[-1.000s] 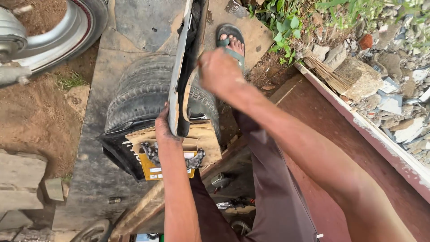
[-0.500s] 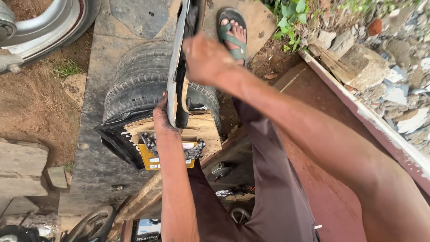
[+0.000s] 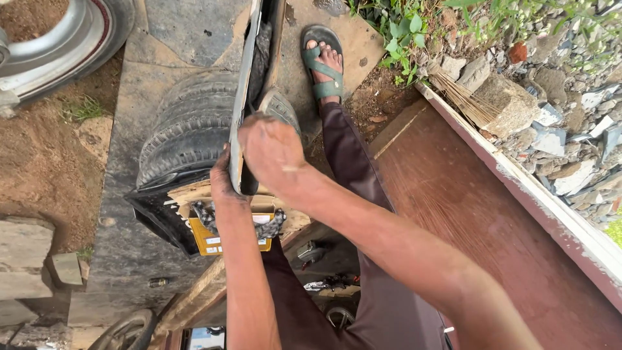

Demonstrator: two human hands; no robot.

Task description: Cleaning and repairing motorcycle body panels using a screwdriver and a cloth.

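Head view: the left hand (image 3: 223, 181) is wrapped around the near end of a long, flat, dark strip of rubber with a pale edge (image 3: 245, 84), its grip pressed together on the strip's left face. The right hand (image 3: 272, 152) is closed over the same end from the right, fingers curled so that whatever it pinches besides the strip cannot be told. The strip stands on edge and runs away from the person, over a stack of worn black treaded tyres (image 3: 188, 129) lying on a dark rubber sheet on the ground. Just under the hands sits a yellow cardboard box (image 3: 223, 236) on a wooden plank. A foot in a green rubber sandal (image 3: 322, 65) rests beyond.

Judging from this, the strip looks greasy and tall for its width; if either grip loosens it could twist and flop off the tyres, or its edge could scrape the palms.
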